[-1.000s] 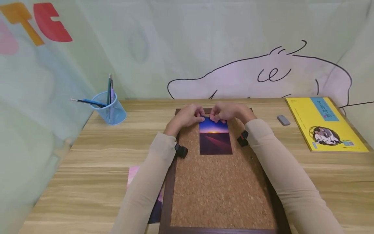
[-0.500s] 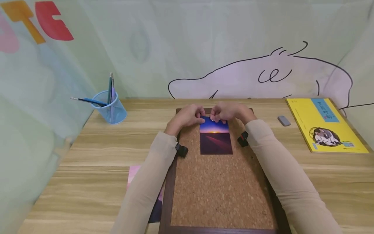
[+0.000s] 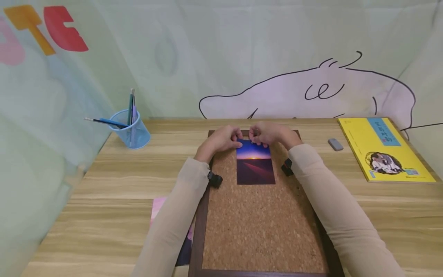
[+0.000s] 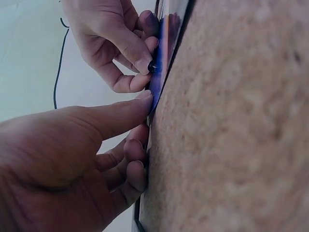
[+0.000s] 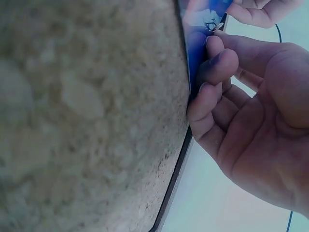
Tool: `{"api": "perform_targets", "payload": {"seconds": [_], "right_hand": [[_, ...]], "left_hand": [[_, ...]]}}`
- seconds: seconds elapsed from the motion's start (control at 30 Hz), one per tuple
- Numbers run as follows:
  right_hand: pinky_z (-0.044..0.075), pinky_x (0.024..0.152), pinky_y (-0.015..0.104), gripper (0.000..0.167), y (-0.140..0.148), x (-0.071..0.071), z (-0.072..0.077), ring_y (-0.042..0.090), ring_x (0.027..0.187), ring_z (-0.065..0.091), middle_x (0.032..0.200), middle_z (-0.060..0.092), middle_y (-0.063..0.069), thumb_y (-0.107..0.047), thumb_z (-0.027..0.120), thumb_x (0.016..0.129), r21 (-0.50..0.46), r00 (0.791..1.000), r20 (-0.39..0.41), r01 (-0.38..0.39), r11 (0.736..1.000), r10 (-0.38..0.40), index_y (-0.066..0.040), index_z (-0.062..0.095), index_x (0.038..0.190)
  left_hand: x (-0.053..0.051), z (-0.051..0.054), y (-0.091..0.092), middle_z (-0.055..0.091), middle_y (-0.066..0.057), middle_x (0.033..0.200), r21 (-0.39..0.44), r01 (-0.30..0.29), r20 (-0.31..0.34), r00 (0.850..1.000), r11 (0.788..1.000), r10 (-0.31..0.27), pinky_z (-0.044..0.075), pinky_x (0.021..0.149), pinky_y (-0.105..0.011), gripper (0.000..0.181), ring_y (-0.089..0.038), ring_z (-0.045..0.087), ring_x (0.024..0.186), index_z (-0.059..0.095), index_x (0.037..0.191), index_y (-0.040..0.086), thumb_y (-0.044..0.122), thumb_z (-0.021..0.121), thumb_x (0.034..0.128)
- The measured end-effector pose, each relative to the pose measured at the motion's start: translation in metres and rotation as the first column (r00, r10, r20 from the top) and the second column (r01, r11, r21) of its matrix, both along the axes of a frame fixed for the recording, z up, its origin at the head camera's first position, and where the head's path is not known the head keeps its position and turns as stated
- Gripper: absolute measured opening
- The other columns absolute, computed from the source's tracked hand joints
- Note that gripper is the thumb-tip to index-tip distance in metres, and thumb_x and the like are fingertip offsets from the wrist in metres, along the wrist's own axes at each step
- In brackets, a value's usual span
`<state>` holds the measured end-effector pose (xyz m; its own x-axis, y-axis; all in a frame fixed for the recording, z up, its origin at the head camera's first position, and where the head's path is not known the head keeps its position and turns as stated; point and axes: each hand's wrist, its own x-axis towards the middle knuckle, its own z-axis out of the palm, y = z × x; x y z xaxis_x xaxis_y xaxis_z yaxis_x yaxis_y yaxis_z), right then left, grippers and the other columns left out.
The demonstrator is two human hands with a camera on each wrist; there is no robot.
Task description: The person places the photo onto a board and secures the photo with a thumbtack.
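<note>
A sunset photo (image 3: pixel 254 171) lies on the upper part of a cork board (image 3: pixel 263 227) with a dark wooden frame. At the photo's top left corner, my left hand (image 3: pixel 223 139) holds it, thumb on the print and the other fingers curled near the board's edge. My right hand (image 3: pixel 268 133) pinches a small shiny pushpin (image 5: pixel 218 26) against the photo's top edge; the fingers partly hide it. Other curled fingers of that hand touch the photo's top right. The left wrist view shows the photo (image 4: pixel 161 72) edge-on, with both hands close together.
Partly under the board and left sleeve is a second, pink and dark picture (image 3: pixel 158 204). A blue mesh cup (image 3: pixel 135 134) with pencils stands at the back left. On the right lie a grey eraser (image 3: pixel 335 144) and a yellow book (image 3: pixel 360 150).
The view has shifted slightly. Both hands keep their places at the photo's top edge, with only tiny finger movement on the right.
</note>
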<state>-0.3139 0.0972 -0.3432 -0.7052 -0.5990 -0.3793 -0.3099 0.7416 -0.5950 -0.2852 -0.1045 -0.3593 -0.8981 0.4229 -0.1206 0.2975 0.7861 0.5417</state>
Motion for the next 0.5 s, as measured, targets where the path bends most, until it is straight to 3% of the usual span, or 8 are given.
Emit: {"api": "perform_targets", "payload": {"seconds": [0.13, 0.5], "right_hand": [[0.045, 0.060, 0.028, 0.004, 0.0005, 0.0005, -0.0005, 0.016, 0.062, 0.052, 0.083, 0.057, 0.006, -0.008, 0.053, 0.103, 0.004, 1.000, -0.024, 0.000, 1.000, 0.000, -0.006, 0.056, 0.103], [0.045, 0.060, 0.027, 0.007, 0.0023, -0.0022, -0.0028, 0.015, 0.064, 0.052, 0.083, 0.057, 0.006, -0.010, 0.055, 0.103, -0.016, 1.000, 0.003, -0.008, 1.000, 0.008, -0.005, 0.055, 0.107]], "left_hand": [[0.0003, -0.0001, -0.0003, 0.059, -0.005, 0.092, 0.007, 0.003, 0.001, 1.000, 1.000, -0.003, 0.043, 0.080, -0.034, 0.020, -0.020, 0.053, 0.085, 0.066, 0.110, 0.009, 0.019, 0.073, 0.0932], [0.0002, -0.0007, 0.0003, 0.059, -0.005, 0.092, 0.012, -0.017, 0.019, 1.000, 1.000, 0.017, 0.043, 0.078, -0.034, 0.019, -0.020, 0.053, 0.084, 0.066, 0.109, 0.010, 0.019, 0.073, 0.0935]]}}
